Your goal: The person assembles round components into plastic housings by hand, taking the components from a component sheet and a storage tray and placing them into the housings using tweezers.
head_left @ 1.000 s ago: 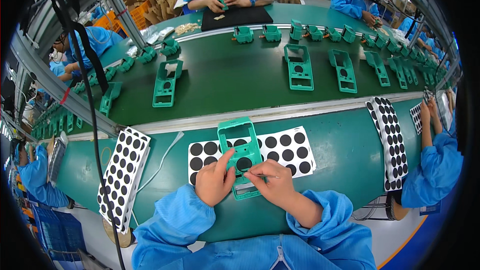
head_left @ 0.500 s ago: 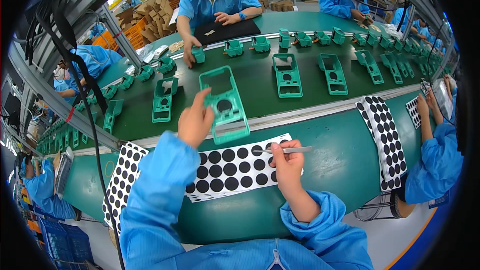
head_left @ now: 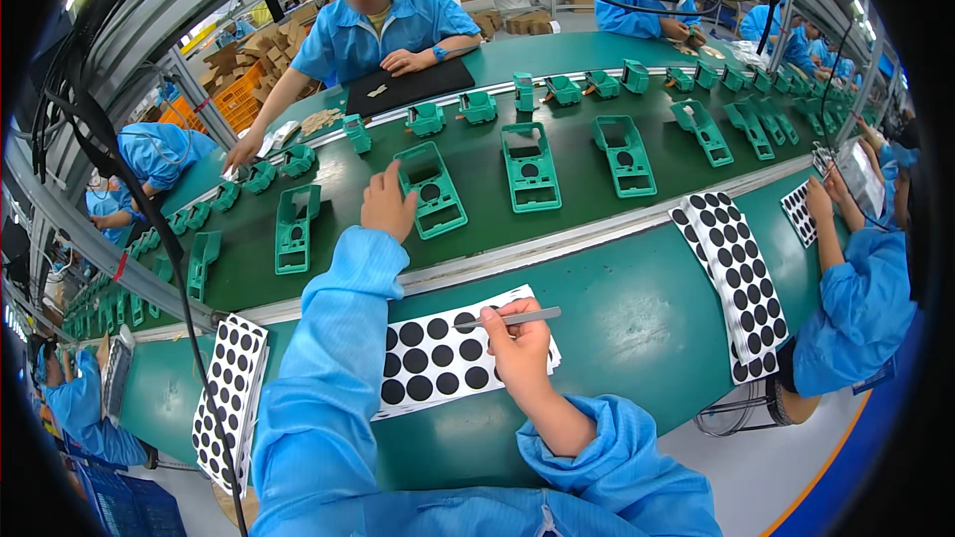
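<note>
My left hand [head_left: 388, 207] is at the left edge of a green plastic housing [head_left: 448, 196] lying on the green conveyor belt. Its fingers are apart, and the index fingertip is at the housing's rim; whether they touch I cannot tell. A round black sticker shows in the middle of that housing. Steel tweezers [head_left: 532, 316] are pinched in my right hand [head_left: 519, 350]. Their tips are over the upper row of a white sheet of round black stickers [head_left: 418, 387], which lies on top of other sheets on the green table.
More stacked sticker sheets lie at left [head_left: 231, 378] and right [head_left: 736, 278]. Several green housings [head_left: 530, 169] and smaller green parts [head_left: 425, 119] line the belt. Across it a co-worker [head_left: 383, 30] reaches left. A black cable [head_left: 194, 338] hangs at left; a metal rail [head_left: 557, 251] edges the belt.
The green housing has gone from tilted above the belt beside my left hand to lying on it. My left hand has moved away from me. The tweezers stay over the sheet. The co-worker's hand has moved left.
</note>
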A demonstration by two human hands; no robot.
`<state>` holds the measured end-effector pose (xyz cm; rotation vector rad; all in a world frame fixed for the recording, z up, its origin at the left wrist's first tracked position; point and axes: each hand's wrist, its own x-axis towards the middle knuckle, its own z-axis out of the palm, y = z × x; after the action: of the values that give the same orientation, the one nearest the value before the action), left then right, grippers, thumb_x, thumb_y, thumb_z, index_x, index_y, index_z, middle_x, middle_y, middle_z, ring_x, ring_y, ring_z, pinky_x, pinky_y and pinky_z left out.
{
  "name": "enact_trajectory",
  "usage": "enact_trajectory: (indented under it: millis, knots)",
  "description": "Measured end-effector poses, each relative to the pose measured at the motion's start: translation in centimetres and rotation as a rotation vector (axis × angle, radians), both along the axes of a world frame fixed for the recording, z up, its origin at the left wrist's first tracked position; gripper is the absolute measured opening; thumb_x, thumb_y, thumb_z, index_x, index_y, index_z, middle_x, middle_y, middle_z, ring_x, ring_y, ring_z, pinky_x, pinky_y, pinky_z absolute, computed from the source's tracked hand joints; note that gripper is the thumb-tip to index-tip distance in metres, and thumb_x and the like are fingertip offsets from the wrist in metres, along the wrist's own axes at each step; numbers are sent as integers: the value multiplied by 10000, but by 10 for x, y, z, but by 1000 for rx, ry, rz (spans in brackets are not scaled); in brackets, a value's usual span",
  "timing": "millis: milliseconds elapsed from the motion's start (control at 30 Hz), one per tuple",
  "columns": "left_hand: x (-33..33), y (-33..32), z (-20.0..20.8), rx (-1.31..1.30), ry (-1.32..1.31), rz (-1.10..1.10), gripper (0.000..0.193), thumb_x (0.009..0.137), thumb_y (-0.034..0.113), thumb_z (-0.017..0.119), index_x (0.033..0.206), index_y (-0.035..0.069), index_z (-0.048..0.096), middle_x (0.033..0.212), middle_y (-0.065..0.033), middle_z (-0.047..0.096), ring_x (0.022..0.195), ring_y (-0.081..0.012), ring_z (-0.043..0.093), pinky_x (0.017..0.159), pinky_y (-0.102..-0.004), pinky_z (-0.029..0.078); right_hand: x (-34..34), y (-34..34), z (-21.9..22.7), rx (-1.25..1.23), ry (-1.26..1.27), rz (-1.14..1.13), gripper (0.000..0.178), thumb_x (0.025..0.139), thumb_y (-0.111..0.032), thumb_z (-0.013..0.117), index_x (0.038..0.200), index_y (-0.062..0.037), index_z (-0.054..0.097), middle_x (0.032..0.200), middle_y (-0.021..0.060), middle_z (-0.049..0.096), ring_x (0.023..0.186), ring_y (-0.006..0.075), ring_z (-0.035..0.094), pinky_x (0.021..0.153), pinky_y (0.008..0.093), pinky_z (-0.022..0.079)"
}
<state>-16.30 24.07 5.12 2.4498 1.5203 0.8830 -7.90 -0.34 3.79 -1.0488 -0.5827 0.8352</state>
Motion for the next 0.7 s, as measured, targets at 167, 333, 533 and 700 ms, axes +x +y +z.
enact_trajectory:
  millis: [167,333,533,700]
  knots:
    - [1,-99,77,142,-322,-493,357,775,106,594,1121,53,518,1117,-152,488,1053,-290,476,876,-351,388,-3,3,2,-39,53,15,217,808,-133,638,815,-42,441,630,-2,518,485,11,442,395,153,358]
    - [-58,-227,167,70,-665,-754,317,703,14,625,1019,9,597,1051,-161,540,968,-308,541,816,-379,441,-8,6,-4,-61,52,92,226,799,-138,646,834,-41,445,665,34,546,494,40,472,391,165,382]
    - [-123,-260,164,93,-1311,-863,110,857,229,508,912,146,553,968,5,474,968,-219,425,924,-392,266,-11,9,-8,-143,36,178,208,811,-139,632,835,-74,436,687,40,545,487,45,437,412,185,370]
    - [-149,-249,163,-230,-1223,-969,116,881,151,441,859,123,551,980,16,497,928,-192,450,912,-369,301,-13,6,-5,-220,-85,180,205,797,-137,641,831,-63,453,644,-16,505,533,20,447,431,156,357]
